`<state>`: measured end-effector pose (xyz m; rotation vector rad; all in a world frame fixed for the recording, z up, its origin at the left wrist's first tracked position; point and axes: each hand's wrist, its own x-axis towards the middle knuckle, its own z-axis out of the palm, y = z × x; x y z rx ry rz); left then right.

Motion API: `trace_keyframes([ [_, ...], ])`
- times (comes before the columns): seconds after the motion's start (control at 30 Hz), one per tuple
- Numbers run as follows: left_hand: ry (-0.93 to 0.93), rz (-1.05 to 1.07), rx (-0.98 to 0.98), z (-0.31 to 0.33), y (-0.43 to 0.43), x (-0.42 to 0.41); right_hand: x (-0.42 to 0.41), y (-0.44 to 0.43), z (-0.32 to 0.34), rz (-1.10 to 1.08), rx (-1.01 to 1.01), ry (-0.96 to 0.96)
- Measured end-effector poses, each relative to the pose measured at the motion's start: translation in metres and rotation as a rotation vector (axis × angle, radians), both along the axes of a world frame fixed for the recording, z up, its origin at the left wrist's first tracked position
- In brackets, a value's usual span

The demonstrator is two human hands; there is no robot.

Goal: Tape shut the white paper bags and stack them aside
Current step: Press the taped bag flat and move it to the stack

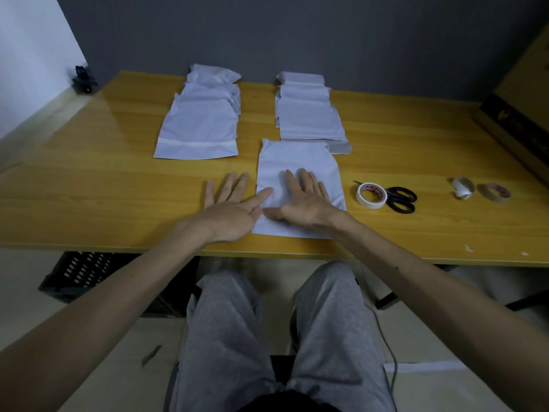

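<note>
— Two hands at the near edge of the table (89,179), one bag between them. Where do things stand?

— Right hand (306,200) lies flat on the white paper bag (300,159), fingers spread, palm down, gripping nothing, just pressing. Left hand (234,203) is equally open and empty; most of it rests on the wood beside the bag, with only a fingertip or thumb reaching the left edge of the paper.

— So the step is flattening?

— That's my reading: smoothing it before the mouth is folded and taped. To do it well, I'd keep the right palm pinning the middle and sweep outward, so air leaves and the fold comes out crisp. Thin paper creases easily, so press, don't drag.

— And the tape?

— A white roll of tape (371,195) sits just right of the bag, touching the black-handled scissors (401,199). Farther right are a second roll (495,191) and a small whitish curl (462,188) I can't identify.

— Which pile is finished?

— The left pile (199,126) shows a pale strip across its top bag, likely tape, so probably the done stack. The right pile (309,114), squarer and neater, touches the working bag's far corner; it looks like the unsealed supply. All matte rectangles on glossy, yellow wood grain.
</note>
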<state>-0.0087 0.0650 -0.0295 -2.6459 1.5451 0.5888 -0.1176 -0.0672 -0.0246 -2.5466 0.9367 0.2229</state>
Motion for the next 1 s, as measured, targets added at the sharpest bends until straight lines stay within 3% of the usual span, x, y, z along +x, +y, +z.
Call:
trace_keyframes([
  [1.0, -0.051, 0.028, -0.078, -0.004, 0.005, -0.005, -0.040, -0.037, -0.001, 0.026, 0.044, -0.106],
])
